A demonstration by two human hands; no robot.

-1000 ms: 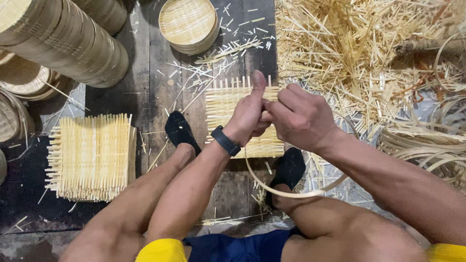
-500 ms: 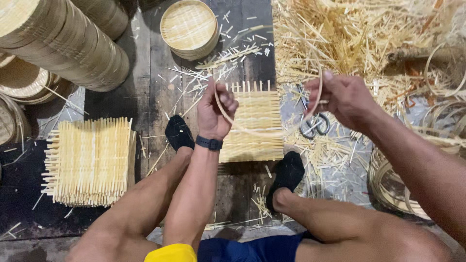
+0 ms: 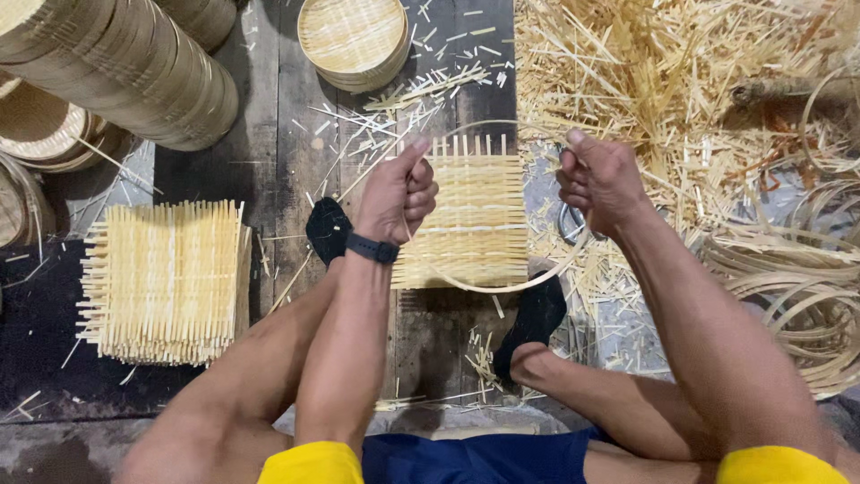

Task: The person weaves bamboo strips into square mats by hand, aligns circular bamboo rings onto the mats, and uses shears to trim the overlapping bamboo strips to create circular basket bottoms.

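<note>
Holding thin bamboo hoop (image 3: 502,285) above square woven mat (image 3: 470,215), which lies on dark floorboards (image 3: 278,134) between your feet. Left hand (image 3: 394,195) fisted round hoop's left side; right hand (image 3: 598,179) pinching right side, fingers curled shut. Keep grip even, hoop level, centred over mat. Judgement: uneven pull would warp ring. Stack of mats (image 3: 166,282) lies left, loose splints (image 3: 681,81) right.

A stack of woven mats (image 3: 166,280) lies left, round trays (image 3: 354,40) above, loose bamboo scraps (image 3: 681,81) right.
</note>
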